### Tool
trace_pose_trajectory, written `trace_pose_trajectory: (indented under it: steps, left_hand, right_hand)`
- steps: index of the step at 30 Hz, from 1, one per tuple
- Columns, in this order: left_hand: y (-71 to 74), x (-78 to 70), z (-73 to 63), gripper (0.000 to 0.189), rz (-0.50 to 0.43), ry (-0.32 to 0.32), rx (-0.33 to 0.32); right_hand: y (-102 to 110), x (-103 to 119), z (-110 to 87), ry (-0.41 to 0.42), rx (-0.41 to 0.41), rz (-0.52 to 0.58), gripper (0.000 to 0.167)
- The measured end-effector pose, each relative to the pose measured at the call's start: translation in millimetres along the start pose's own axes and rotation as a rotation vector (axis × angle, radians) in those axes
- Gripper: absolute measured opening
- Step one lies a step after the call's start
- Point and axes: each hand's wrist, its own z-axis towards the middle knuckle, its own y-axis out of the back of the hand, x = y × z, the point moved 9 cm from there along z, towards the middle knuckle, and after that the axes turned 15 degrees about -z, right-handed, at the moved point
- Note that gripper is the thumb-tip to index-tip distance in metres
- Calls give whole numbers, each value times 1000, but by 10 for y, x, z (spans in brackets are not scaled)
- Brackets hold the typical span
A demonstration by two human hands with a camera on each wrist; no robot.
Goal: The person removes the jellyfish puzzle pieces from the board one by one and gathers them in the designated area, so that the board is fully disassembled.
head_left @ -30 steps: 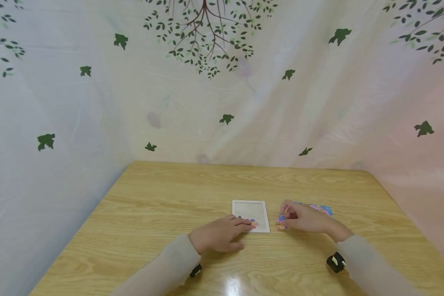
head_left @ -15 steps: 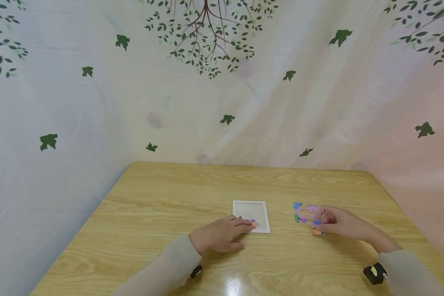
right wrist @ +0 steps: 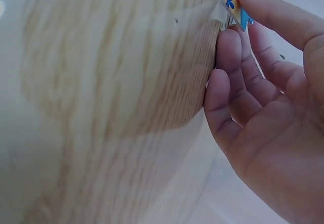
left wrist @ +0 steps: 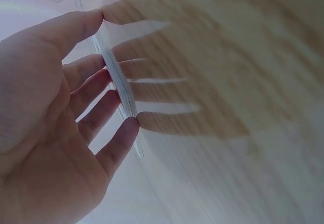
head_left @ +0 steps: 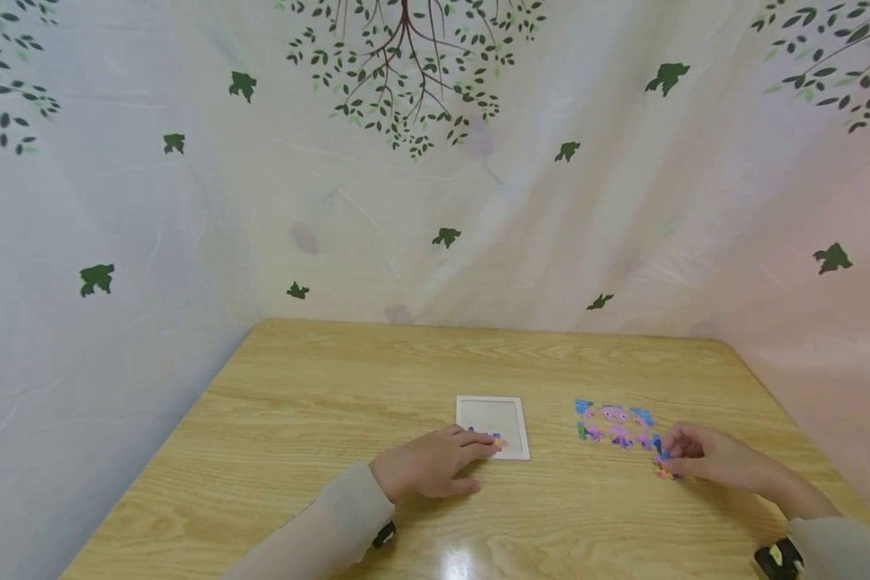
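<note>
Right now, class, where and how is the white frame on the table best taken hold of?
Probably pinch the white frame by its right rim, coming from the right: it lies flat and thin, that rim is uncovered, and the left hand covers the near left corner.

On the brown wooden tabletop point(head_left: 319, 387), in the lower centre of the frame, lies a white rectangular tray point(head_left: 491, 413), left fingers point(head_left: 474, 439) over its near-left part. Right of it lie pink-and-blue flat puzzle pieces point(head_left: 614, 413); just below and right, a blue-and-orange puzzle piece point(head_left: 664, 461) sits in the right fingers point(head_left: 687, 432).
</note>
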Motion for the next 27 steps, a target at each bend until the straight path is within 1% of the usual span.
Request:
trace_pose_trajectory:
  steps: [3,9,11,16,21,27]
  left_hand:
    - [1,-5,-4,59,8,-3,-2]
    - [0,-2,-1,59,16,-1,-5]
    - [-5,1,-3,59,19,-2,-5]
    - [-14,-1,-5,59,29,-15,-12]
    - [-22,6,-5,59,18,-14,-9]
    - [-18,7,-4,55,11,-12,-14]
  right_hand:
    - [-18,-8,9,-3,-6,-14,13]
    - [-52,36,33,41,-11,2,11]
    - [-62,48,35,44,-9,9,10]
    - [-69,44,36,12,-19,-15,11]
    - [-56,58,38,-1,-25,-28,12]
    - [-39,63,32,-24,-22,-31,13]
